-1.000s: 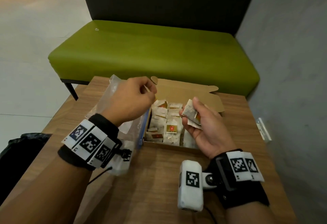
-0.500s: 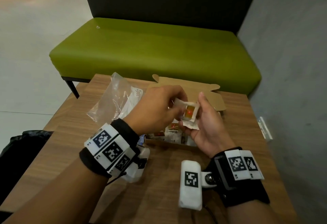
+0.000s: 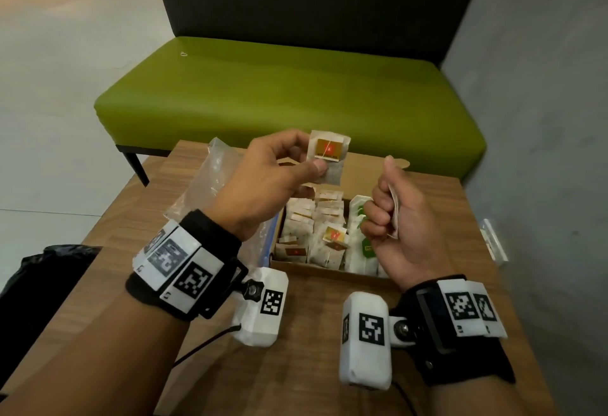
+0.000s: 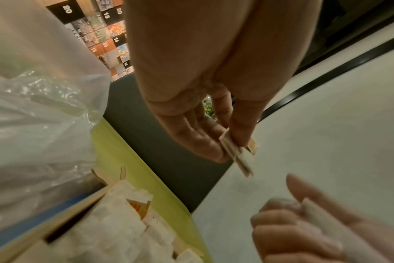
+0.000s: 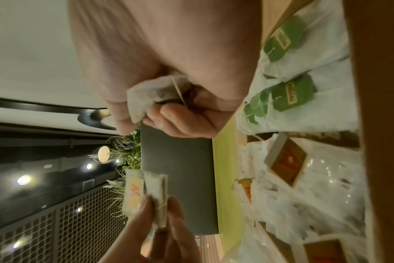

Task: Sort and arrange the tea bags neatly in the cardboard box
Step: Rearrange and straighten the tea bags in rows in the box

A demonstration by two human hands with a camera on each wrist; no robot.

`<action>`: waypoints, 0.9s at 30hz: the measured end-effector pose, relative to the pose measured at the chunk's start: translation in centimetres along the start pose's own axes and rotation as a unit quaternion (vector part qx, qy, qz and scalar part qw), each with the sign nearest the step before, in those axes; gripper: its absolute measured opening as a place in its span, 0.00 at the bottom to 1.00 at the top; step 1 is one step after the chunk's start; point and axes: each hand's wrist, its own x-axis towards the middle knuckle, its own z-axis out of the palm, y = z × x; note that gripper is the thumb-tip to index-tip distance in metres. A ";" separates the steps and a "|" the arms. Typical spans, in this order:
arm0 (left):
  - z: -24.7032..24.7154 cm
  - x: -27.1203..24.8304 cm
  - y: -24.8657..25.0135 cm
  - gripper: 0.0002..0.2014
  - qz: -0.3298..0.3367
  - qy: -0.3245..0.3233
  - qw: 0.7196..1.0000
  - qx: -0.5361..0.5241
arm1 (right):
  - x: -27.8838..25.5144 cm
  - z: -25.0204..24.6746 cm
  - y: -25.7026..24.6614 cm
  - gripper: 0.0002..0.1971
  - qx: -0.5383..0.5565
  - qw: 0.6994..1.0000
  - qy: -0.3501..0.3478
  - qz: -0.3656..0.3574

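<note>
An open cardboard box on the wooden table holds several white tea bags with red-and-gold tags, and green-tagged ones along its right side. My left hand is raised above the box's far edge and pinches a red-tagged tea bag between thumb and fingers. My right hand hovers over the box's right side, its fingers curled round more tea bags against the palm.
A crumpled clear plastic bag lies left of the box. The box's flap stands open at the back. A green bench is beyond the table and a grey wall is on the right. A small clear item lies by the table's right edge.
My left hand came across to the right hand, took a red-tagged tea bag from it and lifted it up and away. The right hand closed round the bags left in it.
</note>
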 end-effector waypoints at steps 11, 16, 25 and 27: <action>0.6 0.0 -1.2 0.04 -0.013 -0.011 0.999 0.049 | -0.3 0.1 0.6 0.06 -0.136 0.989 -0.049 -0.040; 0.2 0.0 -1.2 0.05 -0.020 -0.025 0.998 0.061 | -0.2 -0.1 1.6 0.03 -0.262 0.957 -0.055 -0.111; -3.7 -0.3 -2.0 0.14 -0.065 -0.163 0.922 0.346 | 0.3 -1.7 1.8 0.01 -0.269 0.962 -0.022 -0.046; -4.0 -0.7 -2.8 0.16 -0.084 -0.189 0.920 0.333 | 0.2 -1.7 2.1 0.04 -0.277 0.960 -0.032 -0.032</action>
